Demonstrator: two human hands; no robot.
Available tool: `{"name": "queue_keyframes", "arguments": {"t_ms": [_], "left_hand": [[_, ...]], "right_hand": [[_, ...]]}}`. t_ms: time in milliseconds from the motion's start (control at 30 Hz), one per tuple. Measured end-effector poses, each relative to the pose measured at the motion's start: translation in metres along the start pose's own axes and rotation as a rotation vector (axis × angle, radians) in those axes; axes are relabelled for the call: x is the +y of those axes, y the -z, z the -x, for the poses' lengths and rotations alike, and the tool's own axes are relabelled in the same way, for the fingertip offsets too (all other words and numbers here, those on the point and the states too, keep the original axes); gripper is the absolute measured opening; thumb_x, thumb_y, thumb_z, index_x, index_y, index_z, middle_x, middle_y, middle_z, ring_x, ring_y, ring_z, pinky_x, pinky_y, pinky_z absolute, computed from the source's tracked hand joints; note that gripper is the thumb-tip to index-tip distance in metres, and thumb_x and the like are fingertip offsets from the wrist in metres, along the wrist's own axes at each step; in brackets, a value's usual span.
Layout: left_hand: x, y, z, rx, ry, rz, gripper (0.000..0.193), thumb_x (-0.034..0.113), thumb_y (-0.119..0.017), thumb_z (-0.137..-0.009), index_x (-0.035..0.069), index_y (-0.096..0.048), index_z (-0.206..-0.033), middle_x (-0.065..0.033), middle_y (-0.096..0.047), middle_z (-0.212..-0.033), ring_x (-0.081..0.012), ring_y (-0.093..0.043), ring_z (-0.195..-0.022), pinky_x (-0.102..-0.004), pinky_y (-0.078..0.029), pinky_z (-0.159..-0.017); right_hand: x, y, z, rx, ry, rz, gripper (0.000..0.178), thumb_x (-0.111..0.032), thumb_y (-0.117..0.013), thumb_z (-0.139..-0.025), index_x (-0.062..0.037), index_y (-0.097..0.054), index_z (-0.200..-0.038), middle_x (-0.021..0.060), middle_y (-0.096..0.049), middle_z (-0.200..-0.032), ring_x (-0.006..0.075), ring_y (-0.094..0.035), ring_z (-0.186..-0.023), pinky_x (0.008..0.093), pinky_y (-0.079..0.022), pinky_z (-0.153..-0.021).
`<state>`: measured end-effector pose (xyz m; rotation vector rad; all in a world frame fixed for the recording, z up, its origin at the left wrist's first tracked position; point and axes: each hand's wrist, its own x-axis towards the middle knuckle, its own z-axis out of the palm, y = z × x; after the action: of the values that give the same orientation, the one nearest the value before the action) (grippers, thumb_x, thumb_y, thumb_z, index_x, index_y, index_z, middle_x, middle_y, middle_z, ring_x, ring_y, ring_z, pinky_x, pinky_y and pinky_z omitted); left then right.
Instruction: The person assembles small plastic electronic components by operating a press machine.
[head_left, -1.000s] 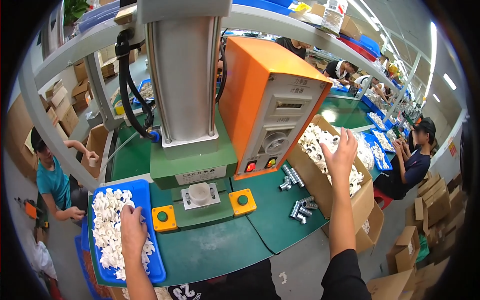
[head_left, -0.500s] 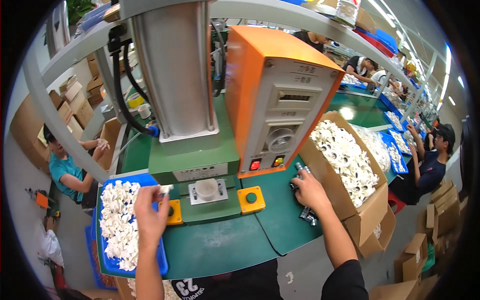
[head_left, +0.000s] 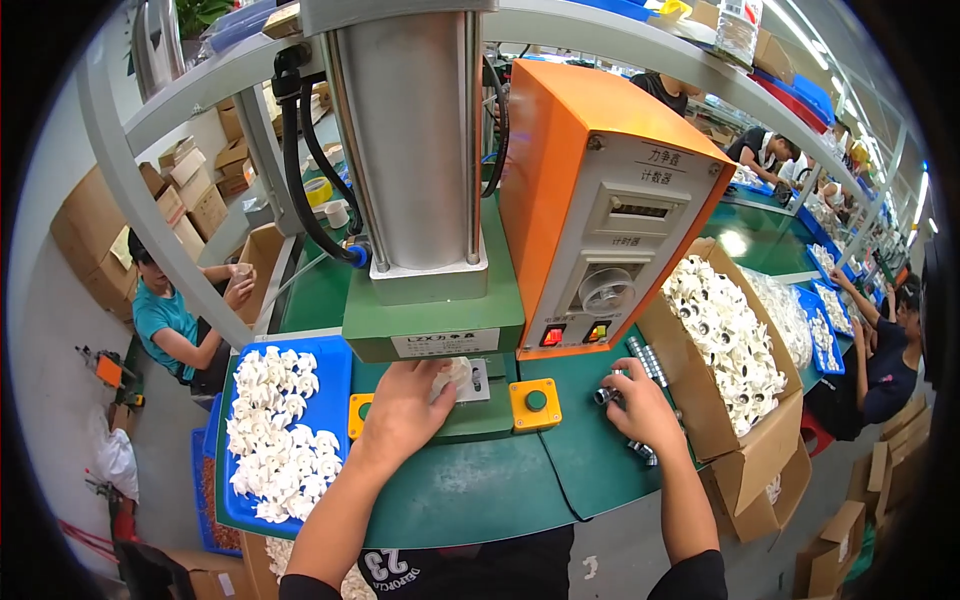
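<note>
My left hand reaches into the press, its fingers closed around a small white plastic part at the round white holder on the metal base plate. The fingers hide most of that part. Above it is the green press head under a large silver cylinder. Over the green table my right hand pinches a short, dark, shiny metal sleeve between thumb and fingers. More metal sleeves lie in a row beside it, along the cardboard box.
A blue tray of white finned parts stands left of the press. An orange control box and two yellow button boxes flank it. At right, an open cardboard box holds white parts. Other people work nearby.
My left hand has moved right from above the blue tray to the press holder, carrying a white part. My right hand has picked a metal sleeve from the row. The view has shifted.
</note>
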<state>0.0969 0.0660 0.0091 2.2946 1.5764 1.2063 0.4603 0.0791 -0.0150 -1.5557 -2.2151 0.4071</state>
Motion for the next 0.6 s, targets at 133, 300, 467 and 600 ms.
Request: {"name": "queue_keyframes", "arguments": {"t_ms": [133,300,467,600], "left_hand": [[-0.001,0.001,0.001,0.027,-0.094,-0.080,0.026,0.013,-0.079,-0.083,0.003,-0.071,-0.106,-0.0132,-0.071,-0.097,-0.0351,-0.067,-0.096,-0.0434,-0.055,-0.085],[-0.004,0.005,0.006,0.059,-0.138,-0.041,0.016,0.007,-0.080,-0.080,0.004,-0.073,-0.094,-0.0120,-0.071,-0.097,-0.0362,-0.065,-0.095,-0.0450,-0.056,-0.083],[-0.002,0.000,0.009,0.080,-0.148,-0.025,0.011,0.004,-0.080,-0.080,0.004,-0.073,-0.088,-0.0108,-0.070,-0.095,-0.0344,-0.065,-0.091,-0.0438,-0.055,-0.080],[0.012,0.002,0.018,0.096,-0.139,-0.025,0.010,0.004,-0.080,-0.080,0.004,-0.073,-0.087,-0.0115,-0.070,-0.094,-0.0338,-0.065,-0.090,-0.0435,-0.055,-0.078]], "right_hand": [[-0.024,0.004,0.010,0.061,0.085,-0.073,0.028,-0.001,-0.071,-0.080,-0.0018,-0.070,-0.108,0.0185,-0.059,-0.128,0.0355,-0.069,-0.098,0.0439,-0.058,-0.086],[-0.050,-0.002,0.028,0.048,0.200,-0.169,0.030,0.000,-0.072,-0.080,-0.0050,-0.069,-0.109,0.0170,-0.058,-0.127,0.0295,-0.068,-0.094,0.0397,-0.057,-0.083],[-0.075,-0.032,0.046,-0.030,0.240,-0.290,0.029,-0.001,-0.074,-0.081,-0.0057,-0.070,-0.109,0.0162,-0.057,-0.128,0.0271,-0.068,-0.092,0.0373,-0.058,-0.080],[-0.099,-0.063,0.049,-0.107,0.298,-0.342,0.030,-0.005,-0.077,-0.081,-0.0060,-0.070,-0.111,0.0147,-0.058,-0.128,0.0311,-0.069,-0.098,0.0394,-0.058,-0.085]]}}
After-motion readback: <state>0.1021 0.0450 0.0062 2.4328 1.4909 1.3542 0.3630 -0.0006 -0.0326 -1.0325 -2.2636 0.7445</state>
